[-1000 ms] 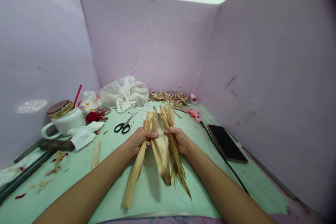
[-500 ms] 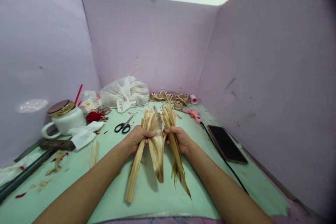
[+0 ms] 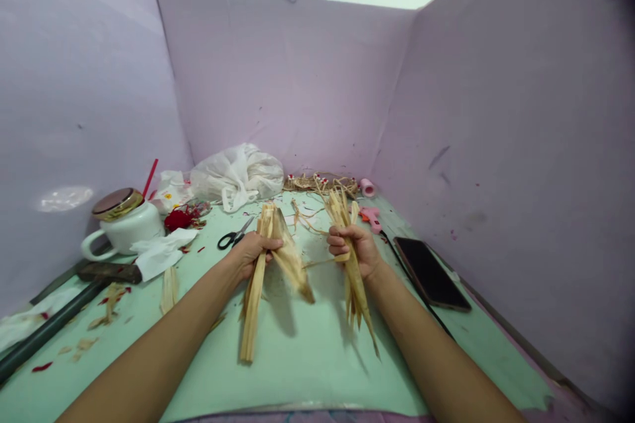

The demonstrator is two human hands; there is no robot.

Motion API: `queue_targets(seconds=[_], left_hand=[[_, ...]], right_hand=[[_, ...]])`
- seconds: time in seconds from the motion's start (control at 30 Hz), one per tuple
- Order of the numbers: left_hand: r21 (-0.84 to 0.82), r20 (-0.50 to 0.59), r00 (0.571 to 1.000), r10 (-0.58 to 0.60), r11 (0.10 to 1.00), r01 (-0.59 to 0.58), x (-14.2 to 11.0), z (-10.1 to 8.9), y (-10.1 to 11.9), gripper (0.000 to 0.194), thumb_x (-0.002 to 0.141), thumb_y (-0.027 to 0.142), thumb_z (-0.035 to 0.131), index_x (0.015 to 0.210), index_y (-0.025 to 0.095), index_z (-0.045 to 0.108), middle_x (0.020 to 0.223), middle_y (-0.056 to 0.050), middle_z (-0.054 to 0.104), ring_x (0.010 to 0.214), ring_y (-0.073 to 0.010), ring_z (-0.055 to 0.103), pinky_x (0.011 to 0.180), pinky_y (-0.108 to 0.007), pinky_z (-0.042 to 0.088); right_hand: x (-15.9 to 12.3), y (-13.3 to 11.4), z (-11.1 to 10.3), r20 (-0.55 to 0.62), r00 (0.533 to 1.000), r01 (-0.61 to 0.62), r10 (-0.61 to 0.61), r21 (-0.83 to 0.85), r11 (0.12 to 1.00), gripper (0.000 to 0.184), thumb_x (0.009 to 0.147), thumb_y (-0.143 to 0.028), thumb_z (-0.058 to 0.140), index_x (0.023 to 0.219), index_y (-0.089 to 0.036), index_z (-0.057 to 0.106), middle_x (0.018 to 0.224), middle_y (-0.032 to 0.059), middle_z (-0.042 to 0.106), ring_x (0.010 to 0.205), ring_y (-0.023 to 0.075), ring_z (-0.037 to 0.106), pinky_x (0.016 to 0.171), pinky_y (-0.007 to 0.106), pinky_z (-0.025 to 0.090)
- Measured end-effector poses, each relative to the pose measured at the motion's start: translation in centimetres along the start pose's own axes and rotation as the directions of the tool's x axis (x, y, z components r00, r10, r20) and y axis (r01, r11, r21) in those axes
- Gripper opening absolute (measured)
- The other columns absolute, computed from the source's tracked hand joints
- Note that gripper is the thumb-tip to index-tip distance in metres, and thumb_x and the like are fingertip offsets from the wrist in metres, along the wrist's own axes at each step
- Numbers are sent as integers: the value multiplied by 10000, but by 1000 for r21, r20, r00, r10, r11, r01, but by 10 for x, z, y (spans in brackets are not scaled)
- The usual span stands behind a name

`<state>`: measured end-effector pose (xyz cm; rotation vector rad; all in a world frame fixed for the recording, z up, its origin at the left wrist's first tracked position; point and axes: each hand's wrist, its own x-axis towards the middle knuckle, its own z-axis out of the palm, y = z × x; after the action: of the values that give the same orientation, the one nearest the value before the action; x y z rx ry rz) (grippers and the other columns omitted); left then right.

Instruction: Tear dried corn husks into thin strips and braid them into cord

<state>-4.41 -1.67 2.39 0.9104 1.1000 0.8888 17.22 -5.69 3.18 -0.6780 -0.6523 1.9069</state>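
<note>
My left hand (image 3: 249, 252) is closed round a bundle of dry, pale-yellow husk strips (image 3: 258, 291) that hangs down to the green tabletop (image 3: 307, 357). A wide husk leaf (image 3: 292, 263) sticks out of that bundle to the right. My right hand (image 3: 354, 248) grips a second, thinner bundle of husk strips (image 3: 358, 294), held upright with frayed ends above and below the fist. The two bundles are apart, with a gap of bare table between them.
Black scissors (image 3: 234, 236) lie just beyond my left hand. A white mug with a gold lid (image 3: 122, 221), crumpled tissue (image 3: 161, 251) and a white plastic bag (image 3: 238, 175) are at the left and back. A pink glue gun (image 3: 370, 215) and a dark phone (image 3: 430, 272) lie at the right. Purple walls surround the table.
The husks were held together as one bunch. Now my hands have drawn apart, the right one carrying its share to the right and the left one keeping the rest.
</note>
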Motion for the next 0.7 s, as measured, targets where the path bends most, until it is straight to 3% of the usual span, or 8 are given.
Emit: queue_targets(seconds=[0.1,0.23,0.33,0.4,0.47,0.53,0.6,0.7], left_hand=[[-10,0,1000,10,1000,-10,5,-4,0,113,564,41,648,616,93,562,419,6,509,292,-44,395,279,-130,299],[-17,14,999,-34,999,35,7,-7,2,158,554,39,641,692,92,585,492,-32,581,384,-108,518,337,-170,395],[14,23,994,-103,995,103,5,-7,4,117,587,52,603,695,92,586,514,-59,611,436,-163,570,424,-255,484],[17,30,989,-148,989,147,4,-7,5,98,604,60,584,697,93,588,523,-69,620,456,-186,586,467,-300,509],[-3,38,985,-169,986,169,2,-4,4,95,610,63,577,700,92,591,529,-76,625,466,-197,595,490,-320,516],[-34,62,988,-141,989,143,-2,2,1,114,602,63,587,714,84,597,543,-85,632,478,-204,602,511,-334,521],[-59,80,994,-76,995,81,-7,9,-1,155,580,58,610,734,74,604,560,-89,640,486,-205,605,517,-335,520],[-50,66,998,-8,999,11,-17,20,-4,186,545,53,637,728,66,611,550,-80,637,463,-191,592,496,-320,510]], right_hand=[[-5,-6,-2,49,998,41,-40,-25,999,148,629,-195,469,587,-190,328,493,-66,342,342,22,194,315,112,127],[-11,-14,-11,166,976,130,-142,79,988,148,677,-205,460,605,-193,332,450,-96,342,302,7,113,279,98,115],[-16,-20,-17,291,920,197,-263,239,951,149,706,-206,491,638,-194,359,417,-118,345,257,-2,112,238,79,106],[-17,-22,-17,316,904,196,-288,291,936,124,718,-192,501,664,-189,390,416,-113,369,242,-4,175,224,66,121],[-13,-18,-13,236,946,168,-221,226,960,79,723,-156,500,688,-179,432,428,-89,418,265,8,297,238,65,207],[-5,-8,-6,36,992,120,-123,81,989,79,705,-90,495,733,-162,484,468,-47,494,347,43,440,310,100,358],[5,6,1,-176,983,40,-47,-45,998,157,671,-23,493,773,-139,519,547,2,574,428,77,519,395,162,458],[16,27,8,-277,961,-25,-10,-123,992,88,658,-44,554,717,-106,535,570,15,578,376,34,436,293,107,327]])
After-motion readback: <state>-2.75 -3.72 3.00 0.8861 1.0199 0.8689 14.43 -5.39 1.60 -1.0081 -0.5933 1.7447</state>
